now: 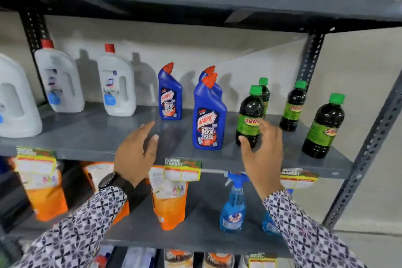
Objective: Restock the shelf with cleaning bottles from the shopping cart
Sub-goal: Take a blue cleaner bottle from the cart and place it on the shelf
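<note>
A grey metal shelf (91,135) spans the view, carrying cleaning bottles in groups from left to right. Largest are the white jugs with red caps: one cut off at the left edge (15,98), one behind it (59,80) and one further right (117,85), all upright toward the back. Next come blue Harpic bottles with angled red caps: one far back (170,93), and a nearer one (208,115) with another standing directly behind it, only that one's cap and shoulder showing. To the right stand dark bottles with green caps and green labels: a near one (250,115) with another just behind it (264,91), one further back (293,106) and one near the right post (324,126). On the shelf below sit orange pouches (169,200) and a blue spray bottle (233,204), with price tags (182,169) clipped to the shelf edge. The left hand (136,154), a dark watch (108,179) on its wrist, hovers over bare shelf with fingers (148,126) spread and holding nothing. The right hand (264,154) has its fingers (266,124) loosely open around the near green-capped bottle, thumb at its lower side and fingertips at the label; whether they press it I cannot tell.
</note>
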